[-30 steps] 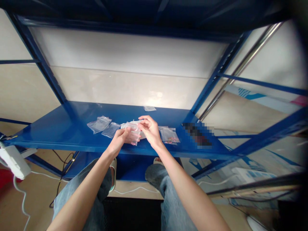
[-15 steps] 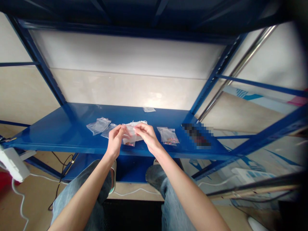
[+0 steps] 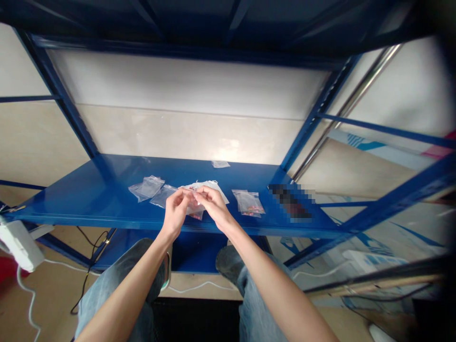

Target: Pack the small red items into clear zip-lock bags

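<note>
Between my two hands is a small clear zip bag (image 3: 195,215) with reddish bits in its lower part. My left hand (image 3: 175,209) pinches its top edge on the left. On the right, my right hand (image 3: 213,203) pinches the same edge, with the fingertips of both hands close together. Behind the hands lies a white pouch or sheet (image 3: 216,186), partly covered by them. An empty-looking clear bag (image 3: 162,195) rests just left of my left hand. To the right, zip bags with small colourful pieces (image 3: 250,203) lie flat on the blue shelf (image 3: 107,199).
More clear bags (image 3: 147,188) overlap at the left, and a small one (image 3: 221,164) lies near the back edge. A blurred dark object (image 3: 291,202) is at the right. Blue uprights (image 3: 306,126) frame the shelf; a white power strip (image 3: 21,244) stands at the left.
My hands have moved closer together along the bag's top edge. More of the white pouch behind them now shows. The bags lying on the shelf have stayed in place.
</note>
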Available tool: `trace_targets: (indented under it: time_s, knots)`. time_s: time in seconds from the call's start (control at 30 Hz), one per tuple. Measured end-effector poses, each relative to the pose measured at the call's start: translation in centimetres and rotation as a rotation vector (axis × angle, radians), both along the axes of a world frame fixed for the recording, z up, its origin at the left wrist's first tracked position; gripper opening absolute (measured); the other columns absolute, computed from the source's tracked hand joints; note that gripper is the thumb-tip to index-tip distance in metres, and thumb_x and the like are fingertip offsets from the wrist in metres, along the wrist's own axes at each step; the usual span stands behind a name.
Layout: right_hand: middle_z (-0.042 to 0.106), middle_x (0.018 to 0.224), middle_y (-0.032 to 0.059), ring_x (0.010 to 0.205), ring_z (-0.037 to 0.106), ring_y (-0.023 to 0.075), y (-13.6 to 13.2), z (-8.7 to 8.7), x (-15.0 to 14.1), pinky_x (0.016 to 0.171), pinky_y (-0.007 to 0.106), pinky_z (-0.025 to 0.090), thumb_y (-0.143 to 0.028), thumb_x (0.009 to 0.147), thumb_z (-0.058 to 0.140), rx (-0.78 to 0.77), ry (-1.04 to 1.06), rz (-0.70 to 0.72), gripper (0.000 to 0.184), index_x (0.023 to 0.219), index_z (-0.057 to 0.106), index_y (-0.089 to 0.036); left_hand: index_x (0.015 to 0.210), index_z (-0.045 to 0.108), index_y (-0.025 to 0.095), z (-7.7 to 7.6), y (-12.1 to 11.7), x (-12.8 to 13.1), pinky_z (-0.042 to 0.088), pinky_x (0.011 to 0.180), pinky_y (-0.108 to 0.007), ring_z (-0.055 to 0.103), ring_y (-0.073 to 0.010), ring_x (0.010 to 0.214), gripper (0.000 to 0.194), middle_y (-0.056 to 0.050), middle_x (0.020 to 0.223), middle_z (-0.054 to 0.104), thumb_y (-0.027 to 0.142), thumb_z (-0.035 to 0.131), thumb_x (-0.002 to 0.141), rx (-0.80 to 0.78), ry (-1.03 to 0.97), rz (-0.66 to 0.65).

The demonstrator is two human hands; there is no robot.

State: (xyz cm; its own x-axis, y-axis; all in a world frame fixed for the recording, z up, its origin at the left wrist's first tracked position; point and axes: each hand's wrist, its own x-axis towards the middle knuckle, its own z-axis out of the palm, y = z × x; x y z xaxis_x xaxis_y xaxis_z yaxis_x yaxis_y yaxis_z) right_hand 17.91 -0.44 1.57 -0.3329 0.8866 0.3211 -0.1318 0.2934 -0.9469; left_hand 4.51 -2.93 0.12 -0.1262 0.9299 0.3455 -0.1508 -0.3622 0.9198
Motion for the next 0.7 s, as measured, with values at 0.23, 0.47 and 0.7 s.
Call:
trace_targets:
  time_s: [0.23, 0.47, 0.7]
  knots:
    - [0.056, 0.067, -0.0017, 0.066, 0.050, 0.0155, 0.1, 0.4, 0.7, 0.064, 0.027, 0.041, -0.038, 0.083, 0.066, 0.003, 0.018, -0.080, 0.027, 0.065, 0.055, -0.021, 0.079, 0.068, 0.018, -0.3, 0.1, 0.3, 0.047, 0.066, -0.024, 0.056, -0.0137, 0.065, 0.035, -0.001, 0.072, 0.063, 0.051, 0.064, 0.090, -0.010, -0.035, -0.024]
    - [0.061, 0.068, -0.0003, 0.068, 0.055, 0.0162, 0.1, 0.1, 0.5, 0.066, 0.029, 0.043, -0.046, 0.086, 0.068, -0.015, 0.002, 0.057, 0.031, 0.070, 0.059, -0.022, 0.067, 0.064, 0.018, 0.1, 0.1, -0.4, 0.045, 0.070, -0.026, 0.056, -0.0150, 0.065, 0.041, -0.002, 0.066, 0.063, 0.048, 0.058, 0.095, 0.089, 0.205, -0.024]
    - [0.053, 0.063, -0.0035, 0.059, 0.046, 0.0118, 0.3, 0.1, 0.3, 0.058, 0.026, 0.035, -0.044, 0.080, 0.075, -0.063, 0.044, -0.011, 0.033, 0.066, 0.057, -0.020, 0.061, 0.061, 0.018, 0.4, 0.2, -0.6, 0.042, 0.065, -0.025, 0.053, -0.0139, 0.060, 0.043, -0.001, 0.062, 0.061, 0.045, 0.058, 0.095, 0.077, 0.159, 0.178]
